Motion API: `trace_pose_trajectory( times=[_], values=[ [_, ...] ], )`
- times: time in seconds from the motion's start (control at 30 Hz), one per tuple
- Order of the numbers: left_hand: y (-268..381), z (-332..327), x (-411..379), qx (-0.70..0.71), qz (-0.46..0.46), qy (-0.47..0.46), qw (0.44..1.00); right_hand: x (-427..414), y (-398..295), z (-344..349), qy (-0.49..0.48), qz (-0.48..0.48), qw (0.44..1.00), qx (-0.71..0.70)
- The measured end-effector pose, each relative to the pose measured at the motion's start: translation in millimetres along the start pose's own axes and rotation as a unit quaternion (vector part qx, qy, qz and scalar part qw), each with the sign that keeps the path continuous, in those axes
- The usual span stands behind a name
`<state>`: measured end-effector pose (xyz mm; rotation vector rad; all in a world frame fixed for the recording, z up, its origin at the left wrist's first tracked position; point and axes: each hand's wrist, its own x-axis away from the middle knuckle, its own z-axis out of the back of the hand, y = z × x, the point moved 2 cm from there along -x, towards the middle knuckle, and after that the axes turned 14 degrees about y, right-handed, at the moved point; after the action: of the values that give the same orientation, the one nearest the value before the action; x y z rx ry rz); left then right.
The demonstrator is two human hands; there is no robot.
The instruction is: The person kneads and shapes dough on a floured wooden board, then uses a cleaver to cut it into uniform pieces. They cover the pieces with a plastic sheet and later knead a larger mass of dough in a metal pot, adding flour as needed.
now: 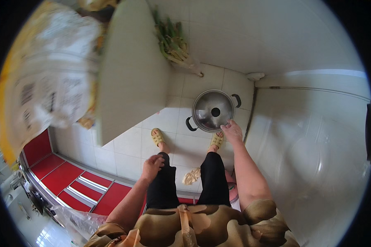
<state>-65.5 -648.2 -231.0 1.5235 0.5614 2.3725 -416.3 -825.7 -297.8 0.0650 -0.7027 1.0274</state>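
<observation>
A round stainless steel pot (201, 123) stands on the tiled floor in front of my feet. It has two black side handles, and a shiny lid (208, 102) with a black knob covers it. My right hand (232, 131) reaches down to the near right of its rim. The fingertips meet or overlap the edge there; whether they grip it cannot be made out. Above my left knee hangs my left hand (154, 166), loosely curled with nothing in it.
Scallions (176, 46) lean in the corner beyond a pale panel (133, 80). A printed plastic bag (55, 68) looms at upper left. Red cabinets (61, 176) line the left below a counter. A crumpled cloth (191, 176) lies between my legs; a white door (296, 139) stands right.
</observation>
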Motion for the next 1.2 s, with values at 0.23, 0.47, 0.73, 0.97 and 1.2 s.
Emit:
trace_pose_trajectory(
  times=[0.23,0.47,0.73,0.97,1.2],
  values=[
    [0.7,-109.9,-51.6,-0.021,0.014,-0.078,0.997,-91.5,-10.7,-68.0,0.055,0.052,0.993,0.086],
    [-17.4,-117.5,-67.6,0.008,0.033,-0.048,0.998,-134.3,-0.5,-127.5,0.091,0.14,0.977,0.134],
    [-40.3,-68.0,-44.1,-0.008,-0.025,0.004,1.0,-100.0,6.0,-55.5,0.198,0.208,0.956,-0.059],
    [-3.7,-13.4,20.0,-0.016,-0.121,0.026,0.992,80.0,-71.2,188.2,0.123,0.122,0.857,-0.485],
    [42.1,61.1,51.9,0.113,-0.188,0.068,0.973,260.8,-281.5,378.3,0.121,0.384,0.751,-0.523]
  ],
)
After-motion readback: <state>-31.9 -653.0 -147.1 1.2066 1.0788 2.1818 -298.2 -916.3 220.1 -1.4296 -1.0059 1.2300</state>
